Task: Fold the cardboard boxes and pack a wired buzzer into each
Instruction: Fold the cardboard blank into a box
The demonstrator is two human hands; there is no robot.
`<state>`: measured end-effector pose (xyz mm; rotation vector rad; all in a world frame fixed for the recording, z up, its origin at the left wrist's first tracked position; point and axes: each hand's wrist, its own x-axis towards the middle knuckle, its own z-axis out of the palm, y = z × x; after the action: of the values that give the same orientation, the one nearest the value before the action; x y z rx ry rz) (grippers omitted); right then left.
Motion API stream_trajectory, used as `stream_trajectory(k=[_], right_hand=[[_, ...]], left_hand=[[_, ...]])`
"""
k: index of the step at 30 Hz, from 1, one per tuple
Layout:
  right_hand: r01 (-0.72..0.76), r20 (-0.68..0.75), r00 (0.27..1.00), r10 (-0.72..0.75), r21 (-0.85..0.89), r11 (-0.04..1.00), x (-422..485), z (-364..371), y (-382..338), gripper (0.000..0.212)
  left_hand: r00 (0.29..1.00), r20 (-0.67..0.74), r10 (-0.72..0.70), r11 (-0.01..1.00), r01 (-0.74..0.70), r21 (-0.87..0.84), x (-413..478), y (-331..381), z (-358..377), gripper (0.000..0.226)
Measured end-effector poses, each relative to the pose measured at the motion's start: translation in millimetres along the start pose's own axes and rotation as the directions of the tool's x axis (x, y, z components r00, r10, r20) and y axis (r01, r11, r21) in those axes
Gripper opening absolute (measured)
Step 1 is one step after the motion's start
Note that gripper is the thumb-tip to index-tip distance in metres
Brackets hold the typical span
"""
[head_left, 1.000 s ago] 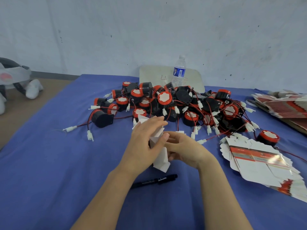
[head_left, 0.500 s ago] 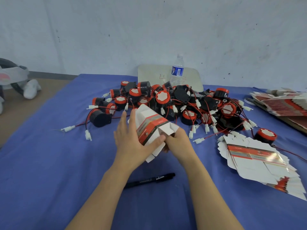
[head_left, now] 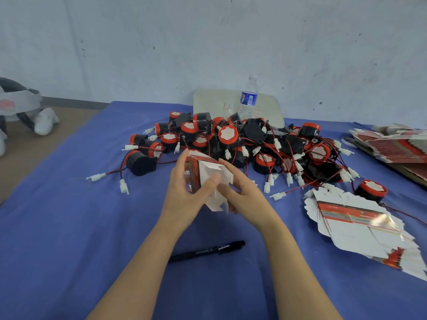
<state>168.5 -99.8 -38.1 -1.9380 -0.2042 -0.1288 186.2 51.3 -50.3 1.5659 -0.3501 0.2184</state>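
A small white and red cardboard box [head_left: 209,174], partly folded with its flaps loose, is held above the blue table [head_left: 69,227]. My left hand [head_left: 184,195] grips its left side, thumb pressed on a white flap. My right hand [head_left: 242,190] holds its right side, fingers curled round the flaps. Behind it lies a heap of black and red wired buzzers [head_left: 242,146] with white connectors. One buzzer [head_left: 370,189] sits apart at the right. Flat unfolded boxes [head_left: 360,229] are fanned out to my right.
A black pen [head_left: 208,250] lies on the cloth under my forearms. A water bottle [head_left: 248,99] stands before a white board [head_left: 215,105] by the wall. More flat boxes [head_left: 392,144] are stacked at the far right. A grey and white device [head_left: 20,105] lies beyond the table's left edge.
Both hands turned the box over, from its red printed side up to a white flapped end facing me. The left thumb now presses a flap.
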Motion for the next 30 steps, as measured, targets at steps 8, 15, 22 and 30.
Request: stream_trajectory(k=[8, 15, 22, 30], right_hand=[[-0.04, -0.01, 0.999, 0.042, 0.106, 0.994, -2, -5, -2, 0.044], [-0.009, -0.049, 0.999, 0.012, 0.064, 0.998, -3, -8, 0, 0.022], [-0.041, -0.088, 0.995, 0.05, 0.106, 0.993, -1, -3, 1, 0.039], [-0.032, -0.11, 0.993, 0.053, 0.186, 0.982, 1, 8, 1, 0.021]], left_hand=[[0.998, 0.046, -0.031, 0.997, 0.034, -0.062, 0, 4, -3, 0.078], [0.992, 0.125, 0.001, 0.998, -0.008, 0.059, -1, 2, -2, 0.082], [0.987, 0.155, 0.046, 0.994, -0.06, 0.089, -4, 3, 3, 0.081], [0.969, 0.217, 0.121, 0.975, -0.157, 0.158, -7, -1, 7, 0.086]])
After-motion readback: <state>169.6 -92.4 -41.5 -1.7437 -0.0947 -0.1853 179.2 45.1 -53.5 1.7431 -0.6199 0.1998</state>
